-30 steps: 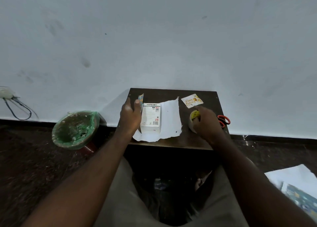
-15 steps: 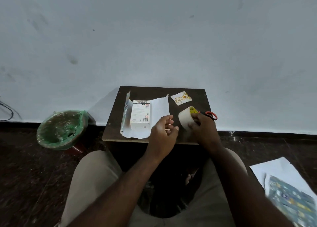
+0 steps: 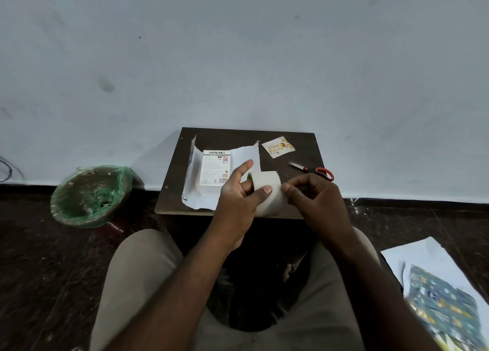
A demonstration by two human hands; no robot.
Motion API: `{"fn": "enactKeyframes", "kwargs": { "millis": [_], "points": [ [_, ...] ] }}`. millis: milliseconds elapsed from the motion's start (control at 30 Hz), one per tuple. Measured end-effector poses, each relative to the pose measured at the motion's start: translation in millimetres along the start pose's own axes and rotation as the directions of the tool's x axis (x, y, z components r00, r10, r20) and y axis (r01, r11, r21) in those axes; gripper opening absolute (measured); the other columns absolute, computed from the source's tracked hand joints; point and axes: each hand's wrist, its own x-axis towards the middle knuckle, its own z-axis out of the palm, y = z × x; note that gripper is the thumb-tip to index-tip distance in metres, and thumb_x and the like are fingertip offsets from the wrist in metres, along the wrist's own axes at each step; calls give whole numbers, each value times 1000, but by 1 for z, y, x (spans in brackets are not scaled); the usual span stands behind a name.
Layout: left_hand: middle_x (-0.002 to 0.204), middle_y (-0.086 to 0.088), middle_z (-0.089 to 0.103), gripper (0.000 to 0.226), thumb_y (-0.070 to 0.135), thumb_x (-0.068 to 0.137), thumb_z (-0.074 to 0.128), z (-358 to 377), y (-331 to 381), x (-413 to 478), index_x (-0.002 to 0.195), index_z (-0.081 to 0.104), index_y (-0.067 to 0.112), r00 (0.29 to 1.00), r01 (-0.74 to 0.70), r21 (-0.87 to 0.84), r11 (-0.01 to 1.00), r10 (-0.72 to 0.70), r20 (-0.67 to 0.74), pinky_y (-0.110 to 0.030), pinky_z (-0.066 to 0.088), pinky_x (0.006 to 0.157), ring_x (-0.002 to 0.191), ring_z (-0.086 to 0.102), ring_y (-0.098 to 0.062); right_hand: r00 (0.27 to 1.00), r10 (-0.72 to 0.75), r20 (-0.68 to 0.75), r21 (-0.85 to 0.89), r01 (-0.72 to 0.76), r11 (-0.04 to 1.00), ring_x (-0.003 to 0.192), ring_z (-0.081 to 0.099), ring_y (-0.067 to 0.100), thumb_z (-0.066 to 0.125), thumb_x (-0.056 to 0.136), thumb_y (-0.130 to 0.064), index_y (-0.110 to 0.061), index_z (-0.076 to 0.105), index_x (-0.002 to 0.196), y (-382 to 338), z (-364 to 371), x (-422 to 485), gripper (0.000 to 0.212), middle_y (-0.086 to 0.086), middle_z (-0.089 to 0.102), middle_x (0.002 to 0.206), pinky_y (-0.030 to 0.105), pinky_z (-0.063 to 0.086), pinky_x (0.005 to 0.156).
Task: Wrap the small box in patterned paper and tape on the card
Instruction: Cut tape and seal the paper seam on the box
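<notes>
Box: the small white cardboard box (image 3: 214, 171) with printed labelling lies flat on the small dark wooden table (image 3: 238, 136).
Paper: a sheet of wrapping paper (image 3: 247, 153), white side up, lies under the box; the strip left of the box stands up, the part right of the box lies flat.
Tape: a wide beige roll of tape (image 3: 268, 189) is held in the air just right of the box, nearer the person.
Left hand (image 3: 238, 201): fingers (image 3: 248, 185) reach into the roll's core, thumb pressed on its outer face, forefinger raised.
Right hand (image 3: 316, 199): fingers (image 3: 287, 191) curled, tips touching the roll's side away from the box; whether they pinch a loose end cannot be told.
Card: a pale birthday card (image 3: 278, 146) lies right of the box, farther back.
Scissors: red-handled scissors (image 3: 313, 169) lie right of the box, beyond the roll.
Bin: a round green-lined bin (image 3: 90, 194) stands on the floor, well left of the box.
</notes>
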Motion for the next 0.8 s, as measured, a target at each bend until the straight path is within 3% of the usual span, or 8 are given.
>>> {"fn": "enactKeyframes", "kwargs": {
  "millis": [100, 233, 333, 433, 533, 633, 700, 800],
  "points": [
    [105, -8, 76, 62, -2, 89, 68, -6, 7, -2, 141, 47, 25, 999, 0, 33, 999, -1, 47, -31, 57, 89, 100, 73, -19, 995, -85, 58, -65, 88, 994, 97, 66, 3, 69, 91, -34, -29, 67, 114, -10, -4, 6, 24, -12, 68, 105, 24, 54, 81],
    [109, -17, 73, 52, 4, 90, 68, -3, 19, -1, 135, 53, 23, 998, 60, -136, 989, -60, 4, -46, 57, 90, 98, 72, -28, 951, -120, 285, -43, 137, 990, 116, 60, 4, 70, 86, -52, -40, 57, 131, -12, 0, 6, 49, -13, 62, 126, 42, 53, 98],
    [116, -17, 69, 39, 9, 90, 69, -4, 29, 3, 127, 58, 18, 983, 128, -215, 968, -152, -98, -53, 59, 85, 100, 70, -34, 935, -132, 330, -17, 146, 989, 126, 52, 0, 80, 72, -56, -42, 39, 145, -6, 3, -2, 85, -23, 54, 136, 34, 47, 104],
    [105, -16, 71, 34, 4, 92, 65, -8, 34, 6, 125, 57, 3, 966, 170, -311, 935, -221, -137, -41, 63, 68, 81, 74, -26, 922, -134, 364, -11, 148, 989, 130, 46, -5, 82, 62, -56, -47, 26, 149, -2, 7, -9, 103, -34, 45, 139, 28, 42, 105],
    [106, -18, 71, 28, 5, 93, 64, -8, 36, 8, 120, 60, -3, 954, 209, -328, 921, -266, -137, -51, 59, 84, 95, 72, -31, 935, -179, 307, -63, 208, 976, 124, 53, -4, 85, 72, -44, -41, 34, 149, 0, 16, -10, 92, -22, 56, 134, 34, 49, 103],
    [110, -15, 68, 34, 5, 95, 62, -6, 37, 7, 128, 56, 6, 965, 195, -245, 950, -231, -126, -47, 61, 76, 94, 70, -28, 951, -162, 263, 26, 161, 987, 110, 65, 4, 85, 78, -25, -32, 44, 146, -2, 22, -9, 79, -13, 68, 117, 41, 53, 98],
    [117, -13, 69, 53, 3, 95, 61, -8, 34, 5, 143, 44, 15, 986, 139, -54, 989, -144, -85, -50, 58, 86, 104, 69, -31, 962, -183, 202, 61, 175, 983, 108, 66, 9, 82, 79, -30, -31, 49, 141, -2, 22, -8, 70, -13, 69, 115, 44, 53, 96],
    [114, -2, 74, 71, 1, 96, 59, -14, 30, -2, 153, 27, 26, 995, -10, 223, 975, -13, 99, -37, 53, 100, 109, 69, -19, 974, -221, 51, -31, 223, 974, 109, 62, 8, 68, 82, -49, -36, 55, 133, -5, 15, 0, 53, -15, 61, 121, 37, 53, 92]
  ]
}}
